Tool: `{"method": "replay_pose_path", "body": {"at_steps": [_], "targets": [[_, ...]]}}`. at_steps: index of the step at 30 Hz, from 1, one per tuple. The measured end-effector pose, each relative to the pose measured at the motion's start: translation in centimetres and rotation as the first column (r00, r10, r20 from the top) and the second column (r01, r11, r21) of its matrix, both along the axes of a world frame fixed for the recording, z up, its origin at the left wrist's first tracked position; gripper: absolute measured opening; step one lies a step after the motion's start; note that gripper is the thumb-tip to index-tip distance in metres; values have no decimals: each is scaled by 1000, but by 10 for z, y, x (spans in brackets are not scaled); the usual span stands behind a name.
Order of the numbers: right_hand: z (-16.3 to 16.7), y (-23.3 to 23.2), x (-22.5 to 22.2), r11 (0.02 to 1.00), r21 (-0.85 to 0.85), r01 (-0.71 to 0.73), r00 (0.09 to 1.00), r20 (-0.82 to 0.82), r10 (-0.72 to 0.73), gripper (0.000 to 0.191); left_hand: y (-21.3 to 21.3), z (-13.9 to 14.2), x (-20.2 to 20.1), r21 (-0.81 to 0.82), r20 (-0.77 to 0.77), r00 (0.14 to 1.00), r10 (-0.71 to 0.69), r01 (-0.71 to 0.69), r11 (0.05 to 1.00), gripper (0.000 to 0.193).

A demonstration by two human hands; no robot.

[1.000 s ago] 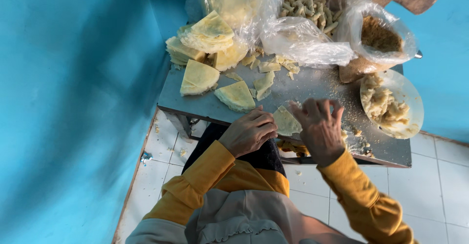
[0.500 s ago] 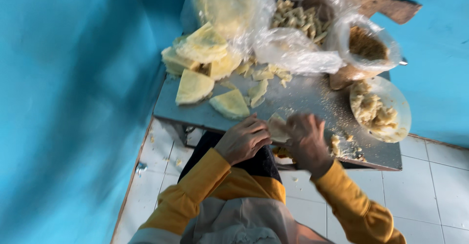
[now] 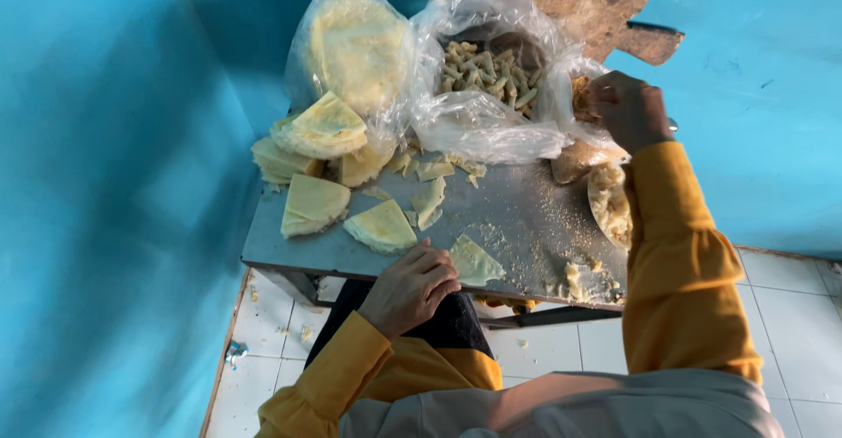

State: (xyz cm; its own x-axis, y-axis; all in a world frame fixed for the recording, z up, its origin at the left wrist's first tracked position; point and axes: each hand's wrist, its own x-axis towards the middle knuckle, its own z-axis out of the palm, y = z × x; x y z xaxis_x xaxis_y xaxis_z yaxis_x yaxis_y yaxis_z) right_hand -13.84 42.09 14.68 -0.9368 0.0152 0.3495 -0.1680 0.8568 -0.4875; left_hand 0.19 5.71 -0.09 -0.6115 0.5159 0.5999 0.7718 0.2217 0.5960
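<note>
Hands work at opposite ends of a small grey metal table (image 3: 526, 219) set against blue walls. The left hand (image 3: 410, 287) rests at the table's near edge, fingers loosely curled, their tips touching a pale yellow triangular dough sheet (image 3: 474, 261) that lies flat just to its right; whether it pinches the sheet cannot be told. The right hand (image 3: 624, 109) is stretched to the far right corner, fingers bunched inside a clear plastic bag of crumbly filling (image 3: 581, 96), apparently pinching some of it, well apart from the sheet. A plate (image 3: 609, 206) with more pale lumps sits below that arm, partly hidden by the orange sleeve (image 3: 680, 263). More folded dough wedges (image 3: 314, 203) lie on the table's left half, with a stack of them (image 3: 323, 127) at the back left beside a bagged pile of round sheets (image 3: 355, 48). Between that bag and the filling, an open bag of small rolled pieces (image 3: 487, 70) sits. Crumbs dust the table's right side.
</note>
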Motion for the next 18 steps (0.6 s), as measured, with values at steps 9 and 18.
{"method": "replay_pose_path", "body": {"at_steps": [9,18], "targets": [[0,-43,-20,951,298,79,990,91,-111,31,3,-5,-3,4,36,999,-7,6,1000,16],[13,-6,-16,959,-229,165,985,80,-150,39,4,0,-3,32,44,999,9,-10,999,16]]}}
